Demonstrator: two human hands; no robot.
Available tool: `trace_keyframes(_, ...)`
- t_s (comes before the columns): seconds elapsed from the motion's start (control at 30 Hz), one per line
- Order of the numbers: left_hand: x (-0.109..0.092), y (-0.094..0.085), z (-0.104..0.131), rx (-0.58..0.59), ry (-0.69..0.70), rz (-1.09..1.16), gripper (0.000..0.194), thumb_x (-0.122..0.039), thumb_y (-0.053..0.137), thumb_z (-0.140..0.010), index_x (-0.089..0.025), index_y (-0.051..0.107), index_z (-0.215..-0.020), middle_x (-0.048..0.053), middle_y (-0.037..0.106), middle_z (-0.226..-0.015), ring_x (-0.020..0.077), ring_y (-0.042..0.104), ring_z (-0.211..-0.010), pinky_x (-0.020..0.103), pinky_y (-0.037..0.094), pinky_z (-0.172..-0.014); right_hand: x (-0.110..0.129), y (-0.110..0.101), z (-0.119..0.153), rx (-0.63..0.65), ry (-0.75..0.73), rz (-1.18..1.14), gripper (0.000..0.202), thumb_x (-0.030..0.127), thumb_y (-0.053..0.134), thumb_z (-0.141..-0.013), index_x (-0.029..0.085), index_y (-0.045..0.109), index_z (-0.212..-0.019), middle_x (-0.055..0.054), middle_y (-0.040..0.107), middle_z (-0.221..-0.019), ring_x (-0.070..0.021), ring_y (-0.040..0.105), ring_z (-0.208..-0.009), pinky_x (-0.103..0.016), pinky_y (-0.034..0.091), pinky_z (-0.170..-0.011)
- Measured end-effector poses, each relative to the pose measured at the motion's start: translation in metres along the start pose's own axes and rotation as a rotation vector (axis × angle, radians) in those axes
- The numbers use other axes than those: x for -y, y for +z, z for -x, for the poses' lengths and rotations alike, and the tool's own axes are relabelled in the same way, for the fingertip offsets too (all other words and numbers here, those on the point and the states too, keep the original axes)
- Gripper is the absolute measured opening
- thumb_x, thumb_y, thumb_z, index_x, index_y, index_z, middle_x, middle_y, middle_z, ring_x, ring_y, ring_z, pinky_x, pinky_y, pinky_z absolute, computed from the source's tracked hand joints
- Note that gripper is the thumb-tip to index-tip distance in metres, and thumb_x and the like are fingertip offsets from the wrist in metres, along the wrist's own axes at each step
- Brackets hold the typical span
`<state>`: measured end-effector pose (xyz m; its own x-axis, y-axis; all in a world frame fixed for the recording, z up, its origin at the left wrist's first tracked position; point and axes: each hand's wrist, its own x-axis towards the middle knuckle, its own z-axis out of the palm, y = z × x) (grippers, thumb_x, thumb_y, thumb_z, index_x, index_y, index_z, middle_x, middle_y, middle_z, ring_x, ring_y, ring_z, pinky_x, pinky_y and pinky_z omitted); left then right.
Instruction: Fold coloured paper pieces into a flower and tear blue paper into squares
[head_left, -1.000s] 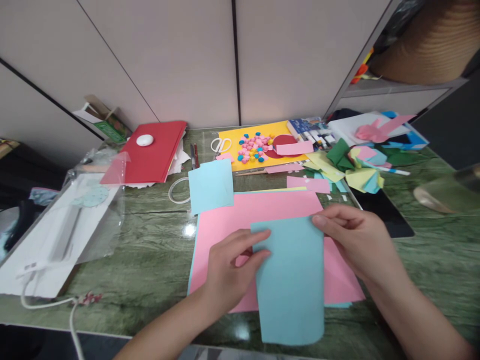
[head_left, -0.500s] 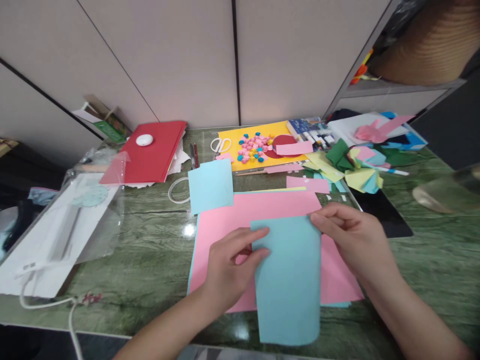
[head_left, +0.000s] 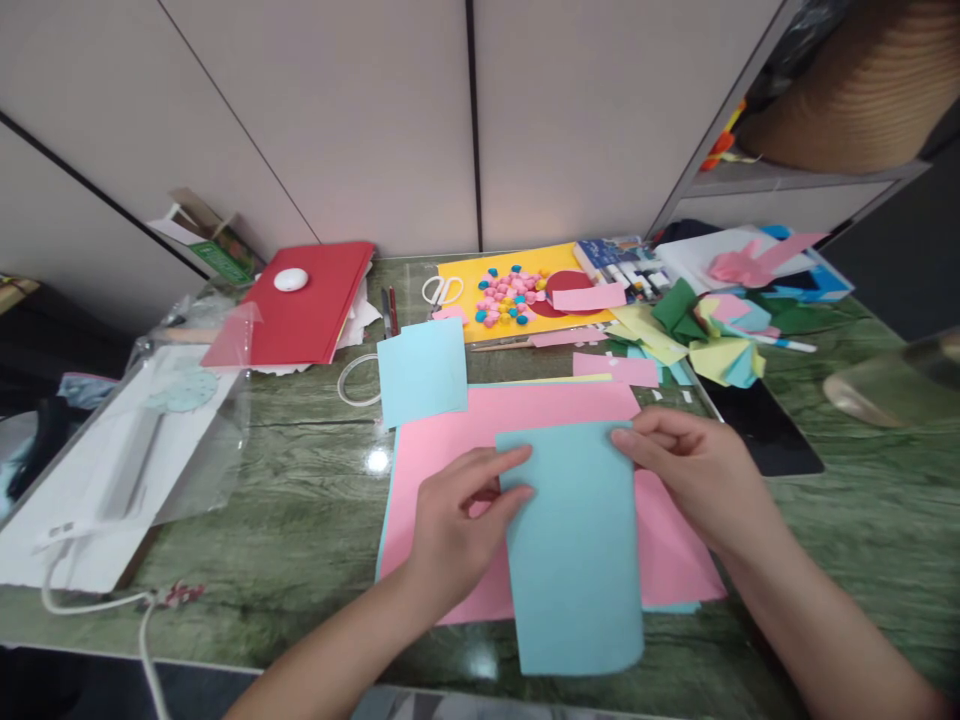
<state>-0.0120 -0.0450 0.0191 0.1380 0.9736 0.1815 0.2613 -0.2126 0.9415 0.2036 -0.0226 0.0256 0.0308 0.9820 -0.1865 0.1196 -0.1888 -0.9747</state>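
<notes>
A rectangular light-blue paper sheet (head_left: 574, 560) is held above a large pink paper sheet (head_left: 480, 425), which is spread on a green, wood-grained table (head_left: 300, 560); the near end of the light-blue piece is extended past the pink sheet's near edge, and its right side is softly rounded. Its upper right corner is pinched between the thumb and fingers of the right hand (head_left: 694, 470), which is placed over the right part of the pink sheet. The upper left part is touched by the thumb and index finger of the left hand (head_left: 457, 520), whose tips are laid on the front face with a narrow gap between them; whether the paper is gripped from behind cannot be told, as the other fingers are mostly hidden. The far left corner of the pink sheet is overlapped by square light-blue papers (head_left: 421, 370), and a white ring-shaped tape roll (head_left: 358, 402) is set to the left of that corner. Beyond the pink sheet's far edge, a flat yellow paper sheet (head_left: 551, 258) is strewn with small pink, blue and yellow paper pieces (head_left: 501, 300), and white-handled scissors (head_left: 441, 297) are laid at its left end. To the pink sheet's far right, green and yellow folded paper shapes (head_left: 720, 350) are heaped beside a flat black panel (head_left: 765, 430). To its far left, a flat red folder (head_left: 300, 325) is topped by a white oval object (head_left: 291, 280).
</notes>
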Motion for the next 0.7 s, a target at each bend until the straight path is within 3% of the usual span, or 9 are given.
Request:
trace_keyframes(0.3, 0.0008, 0.0004, -0.0008, -0.008, -0.027, -0.011, 0.026, -0.018, 0.064, -0.074, -0.021, 0.066, -0.100, 0.005, 0.065, -0.088, 0.0107, 0.057, -0.069, 0.019, 0.049, -0.057, -0.0022, 0.0021, 0.0002, -0.080, -0.042, 0.051, 0.024, 0.035, 0.070, -0.067, 0.018, 0.057, -0.058, 0.004, 0.052, -0.051, -0.0057, 0.045, -0.049, -0.016, 0.037, -0.047)
trace_keyframes(0.53, 0.0044, 0.0001, -0.0027, -0.075, -0.031, 0.004, 0.028, -0.016, 0.065, -0.073, -0.023, 0.067, -0.100, 0.002, 0.062, -0.085, 0.0080, 0.053, -0.066, 0.016, 0.046, -0.054, -0.0032, 0.0057, -0.0027, 0.032, 0.020, -0.079, 0.022, 0.039, 0.065, -0.071, 0.019, 0.061, -0.066, 0.003, 0.055, -0.058, -0.0075, 0.050, -0.055, -0.017, 0.044, -0.052)
trace_keyframes(0.7, 0.0074, 0.0004, -0.0045, -0.070, -0.066, 0.001, 0.032, -0.014, 0.065, -0.071, -0.025, 0.066, -0.101, 0.001, 0.061, -0.083, 0.0055, 0.048, -0.057, 0.016, 0.043, -0.050, -0.0026, 0.0080, -0.0032, 0.010, 0.039, -0.036, 0.023, 0.039, 0.067, -0.070, 0.017, 0.061, -0.064, 0.003, 0.056, -0.056, -0.0073, 0.049, -0.053, -0.018, 0.043, -0.051)
